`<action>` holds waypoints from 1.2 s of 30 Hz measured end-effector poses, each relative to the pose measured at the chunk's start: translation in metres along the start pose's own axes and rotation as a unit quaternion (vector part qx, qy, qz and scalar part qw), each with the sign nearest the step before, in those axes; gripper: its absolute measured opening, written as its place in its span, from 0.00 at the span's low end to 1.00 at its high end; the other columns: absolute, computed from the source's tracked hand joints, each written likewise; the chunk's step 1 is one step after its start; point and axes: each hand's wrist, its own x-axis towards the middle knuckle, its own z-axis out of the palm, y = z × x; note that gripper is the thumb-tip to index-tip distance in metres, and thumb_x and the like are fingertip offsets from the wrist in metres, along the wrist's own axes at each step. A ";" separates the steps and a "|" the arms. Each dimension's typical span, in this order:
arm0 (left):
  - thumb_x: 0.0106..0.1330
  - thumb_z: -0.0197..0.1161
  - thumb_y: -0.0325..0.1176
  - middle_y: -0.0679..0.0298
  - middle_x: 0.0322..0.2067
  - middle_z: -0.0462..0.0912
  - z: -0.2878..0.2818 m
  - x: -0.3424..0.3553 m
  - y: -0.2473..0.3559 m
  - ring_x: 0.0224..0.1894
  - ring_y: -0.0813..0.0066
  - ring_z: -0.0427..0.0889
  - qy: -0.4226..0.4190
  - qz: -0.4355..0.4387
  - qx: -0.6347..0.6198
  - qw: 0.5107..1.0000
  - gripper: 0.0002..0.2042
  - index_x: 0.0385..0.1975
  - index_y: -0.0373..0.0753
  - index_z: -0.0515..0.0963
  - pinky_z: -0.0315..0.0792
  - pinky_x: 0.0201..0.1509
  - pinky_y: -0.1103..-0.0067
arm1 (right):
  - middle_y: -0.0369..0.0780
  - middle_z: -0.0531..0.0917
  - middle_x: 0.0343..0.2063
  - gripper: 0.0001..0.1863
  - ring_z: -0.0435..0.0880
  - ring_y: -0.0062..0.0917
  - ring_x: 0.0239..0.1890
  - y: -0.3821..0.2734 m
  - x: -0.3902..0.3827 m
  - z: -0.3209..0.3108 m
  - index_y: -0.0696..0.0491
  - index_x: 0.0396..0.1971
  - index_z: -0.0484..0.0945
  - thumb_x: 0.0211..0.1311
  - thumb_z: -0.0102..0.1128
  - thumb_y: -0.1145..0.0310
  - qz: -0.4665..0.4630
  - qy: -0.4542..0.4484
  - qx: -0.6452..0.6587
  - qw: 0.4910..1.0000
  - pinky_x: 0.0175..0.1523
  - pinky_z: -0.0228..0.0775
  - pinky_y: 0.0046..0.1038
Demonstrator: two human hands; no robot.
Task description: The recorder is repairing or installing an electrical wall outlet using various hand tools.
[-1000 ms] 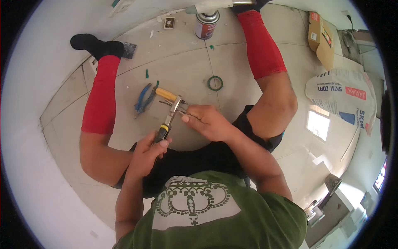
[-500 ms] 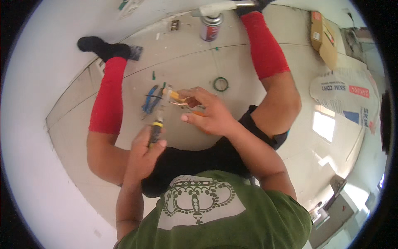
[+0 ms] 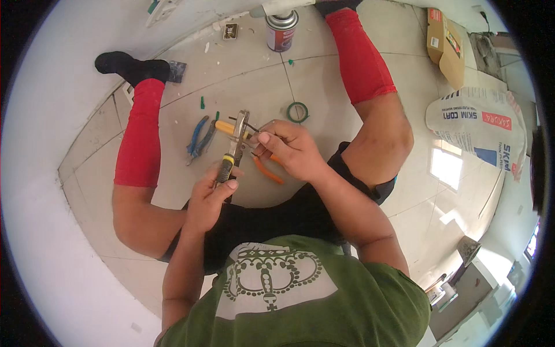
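My left hand (image 3: 205,199) is closed around the black-and-yellow handles of a pair of pliers (image 3: 237,139) with a long, flat metal head. A thin black wire (image 3: 251,125) crosses the jaws and runs to my right hand (image 3: 292,149), whose thumb and fingers pinch it. Under and beside the hands, several tools lie on the floor: blue-handled pliers (image 3: 200,139), a tool with a yellow handle (image 3: 224,126) partly behind the jaws, and a tool with orange handles (image 3: 267,170), its head partly hidden by my right hand. Beyond them sits a roll of green tape (image 3: 289,113).
My legs spread around the tools. Ahead are a spray-type canister (image 3: 281,36) with a nozzle attachment and a small metal box (image 3: 230,31). Green scraps (image 3: 202,103) dot the tiles. Rightward are an opened cardboard box (image 3: 445,46) and a white printed bag (image 3: 474,124). A wall (image 3: 52,231) rises left.
The fingers of my right hand have closed in on the black wire near the jaws. The pliers have shifted slightly right and up and show sharper. The whole view has shifted a little.
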 end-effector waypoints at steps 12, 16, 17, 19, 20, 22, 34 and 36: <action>0.72 0.58 0.33 0.66 0.33 0.77 0.011 -0.002 -0.011 0.33 0.79 0.74 0.061 0.062 0.064 0.994 0.11 0.45 0.32 0.78 0.69 0.38 0.80 | 0.41 0.84 0.32 0.21 0.85 0.26 0.37 0.008 0.002 -0.010 0.59 0.32 0.79 0.71 0.61 0.53 0.047 0.081 0.168 0.981 0.42 0.77 0.28; 0.76 0.55 0.37 0.68 0.28 0.77 0.004 -0.001 -0.014 0.27 0.82 0.73 0.132 0.033 -0.063 0.989 0.13 0.46 0.32 0.78 0.69 0.32 0.83 | 0.45 0.84 0.38 0.22 0.86 0.36 0.42 0.030 0.005 0.008 0.57 0.35 0.79 0.62 0.67 0.50 0.126 0.008 -0.392 0.911 0.45 0.79 0.35; 0.76 0.55 0.38 0.67 0.28 0.77 0.005 0.000 -0.012 0.28 0.82 0.74 0.127 0.041 -0.090 0.987 0.14 0.46 0.32 0.78 0.70 0.33 0.82 | 0.47 0.82 0.40 0.23 0.85 0.38 0.44 0.056 -0.001 0.012 0.57 0.38 0.79 0.60 0.69 0.51 0.096 -0.019 -0.467 0.879 0.47 0.79 0.38; 0.76 0.55 0.38 0.67 0.28 0.77 0.005 0.000 -0.009 0.28 0.82 0.74 0.129 0.048 -0.094 0.986 0.14 0.46 0.32 0.78 0.70 0.33 0.83 | 0.48 0.81 0.43 0.24 0.84 0.40 0.47 0.074 -0.012 0.018 0.56 0.41 0.79 0.57 0.70 0.51 0.062 -0.052 -0.539 0.838 0.49 0.79 0.40; 0.76 0.55 0.38 0.67 0.28 0.77 0.005 -0.001 -0.009 0.28 0.82 0.74 0.131 0.053 -0.096 0.985 0.14 0.46 0.32 0.77 0.70 0.33 0.83 | 0.48 0.80 0.45 0.25 0.83 0.41 0.48 0.076 -0.017 0.022 0.56 0.44 0.78 0.57 0.70 0.51 0.035 -0.072 -0.613 0.786 0.51 0.78 0.41; 0.75 0.56 0.37 0.65 0.30 0.79 0.005 -0.003 -0.013 0.29 0.81 0.75 0.134 0.047 -0.090 0.986 0.12 0.45 0.34 0.76 0.72 0.33 0.82 | 0.47 0.79 0.47 0.26 0.82 0.41 0.48 0.074 -0.018 0.026 0.55 0.47 0.78 0.57 0.69 0.51 0.007 -0.092 -0.682 0.725 0.52 0.78 0.41; 0.72 0.58 0.34 0.69 0.26 0.75 0.010 -0.005 -0.026 0.28 0.82 0.74 0.075 0.006 0.058 0.995 0.10 0.40 0.33 0.78 0.70 0.32 0.81 | 0.36 0.82 0.33 0.14 0.78 0.15 0.33 0.018 0.025 0.004 0.59 0.49 0.81 0.68 0.67 0.67 0.028 0.029 0.043 0.998 0.38 0.74 0.22; 0.72 0.59 0.34 0.69 0.26 0.75 0.014 -0.004 -0.030 0.28 0.81 0.75 0.057 -0.005 0.025 0.998 0.09 0.40 0.33 0.78 0.71 0.33 0.80 | 0.39 0.85 0.33 0.10 0.83 0.22 0.31 0.018 0.021 0.009 0.62 0.42 0.81 0.72 0.62 0.69 0.056 0.062 -0.032 0.996 0.39 0.79 0.24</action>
